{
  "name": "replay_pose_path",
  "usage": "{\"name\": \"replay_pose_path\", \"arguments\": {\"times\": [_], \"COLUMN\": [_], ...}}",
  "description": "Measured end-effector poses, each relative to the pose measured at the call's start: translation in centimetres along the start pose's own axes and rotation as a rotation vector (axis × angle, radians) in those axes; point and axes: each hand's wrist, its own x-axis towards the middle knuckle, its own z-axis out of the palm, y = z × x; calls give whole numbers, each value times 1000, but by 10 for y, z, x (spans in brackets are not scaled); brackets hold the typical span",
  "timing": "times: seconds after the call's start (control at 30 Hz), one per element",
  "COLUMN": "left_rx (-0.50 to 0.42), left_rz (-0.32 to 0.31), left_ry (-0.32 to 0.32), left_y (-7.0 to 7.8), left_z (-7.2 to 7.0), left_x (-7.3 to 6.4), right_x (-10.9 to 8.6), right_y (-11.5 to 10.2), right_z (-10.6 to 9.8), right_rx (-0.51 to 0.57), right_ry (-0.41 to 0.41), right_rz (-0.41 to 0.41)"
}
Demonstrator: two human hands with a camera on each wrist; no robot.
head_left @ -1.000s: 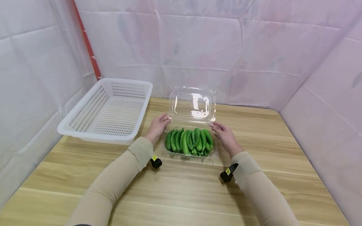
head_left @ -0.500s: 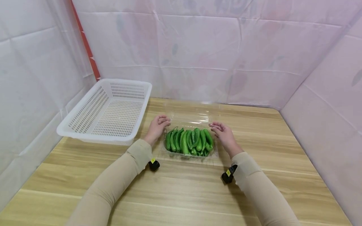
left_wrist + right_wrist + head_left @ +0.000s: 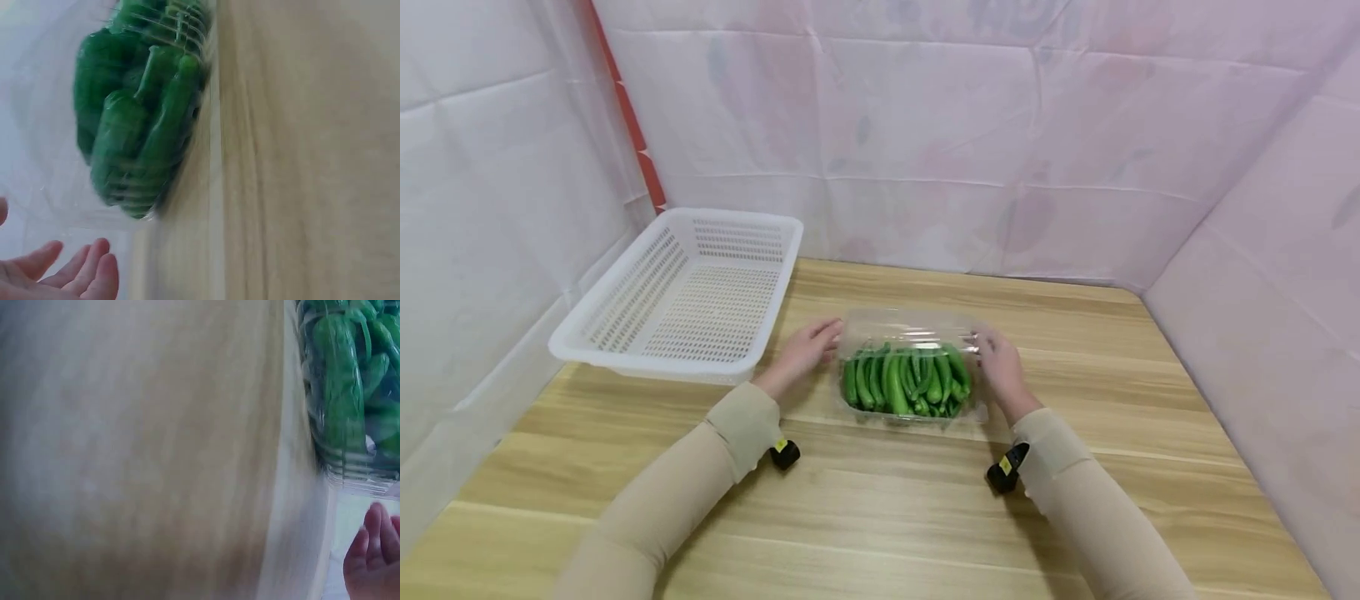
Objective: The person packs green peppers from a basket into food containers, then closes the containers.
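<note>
A clear plastic clamshell box (image 3: 880,323) full of green chili peppers (image 3: 895,383) sits on the table, its hinged lid now tilted over the peppers. My left hand (image 3: 805,348) is at the box's left side, fingers extended. In the left wrist view, that hand (image 3: 72,275) shows spread fingers and a small gap from the box. At the right rim, slightly blurred, is my right hand (image 3: 998,367) with its fingertips right at the lid's edge. Lightly bent, loose fingers of the right hand (image 3: 375,553) appear beside the box in the right wrist view.
A white slotted plastic basket (image 3: 760,354) stands to the left, close to the left arm. Pale fabric walls (image 3: 925,125) enclose the wooden table (image 3: 887,517) at the back and sides.
The clear lid has swung from standing up at the back, forward and down over the peppers. My left hand has moved left, away from the box; the right hand has shifted slightly.
</note>
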Motion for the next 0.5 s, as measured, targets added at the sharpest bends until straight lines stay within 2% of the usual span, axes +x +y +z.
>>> {"name": "replay_pose_path", "arguments": {"times": [0.07, 0.13, 0.23, 0.37, 0.5], "left_rx": [68, 121, 161, 166, 168], "left_rz": [21, 34, 34, 45, 57], "left_ry": [-52, -81, -100, -95, -91], "left_y": [2, 3, 2, 0, 1], "left_z": [0, 1, 2, 1, 1], "left_x": [-5, -9, -12, -12, -13], "right_x": [0, -1, -3, -7, -15], "right_y": [1, 2, 3, 2, 1], "right_z": [-5, -9, -16, -24, -33], "right_rx": [-25, 32, 119, 167, 150], "right_ry": [91, 168, 229, 204, 108], "right_rz": [9, 32, 38, 31, 34]}}
